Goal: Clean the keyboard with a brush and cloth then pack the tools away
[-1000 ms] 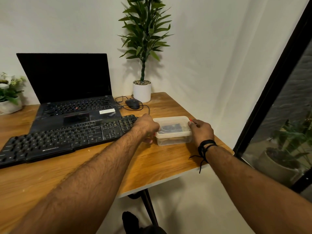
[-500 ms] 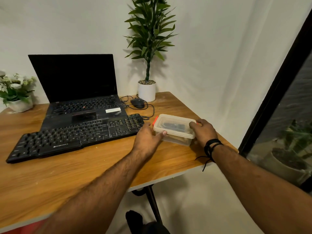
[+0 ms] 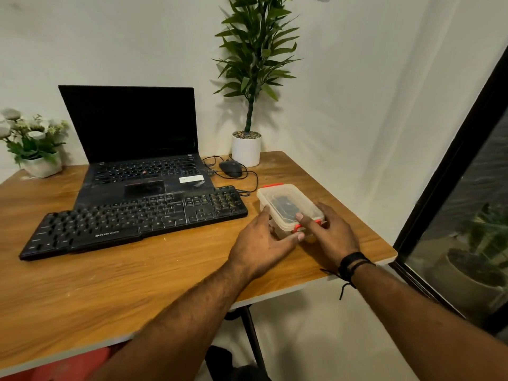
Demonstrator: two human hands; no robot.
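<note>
A clear plastic box (image 3: 286, 200) with red clips and a closed lid sits on the wooden table (image 3: 137, 276), right of the black keyboard (image 3: 132, 218). Something dark shows through the lid; I cannot tell what it is. My left hand (image 3: 264, 243) holds the box's near left corner, fingers around its side. My right hand (image 3: 334, 235) grips the near right side, its thumb resting on the lid by the red front clip. No brush or cloth is visible outside the box.
An open black laptop (image 3: 137, 149) stands behind the keyboard. A wired mouse (image 3: 231, 169) and its cable lie beside a white potted plant (image 3: 246, 148). A flower pot (image 3: 41, 160) sits far left. The table's right edge is close to a dark glass door (image 3: 467, 188).
The box has been turned so a short end with a red clip faces me. Both hands shifted from its left and right ends to the near corners.
</note>
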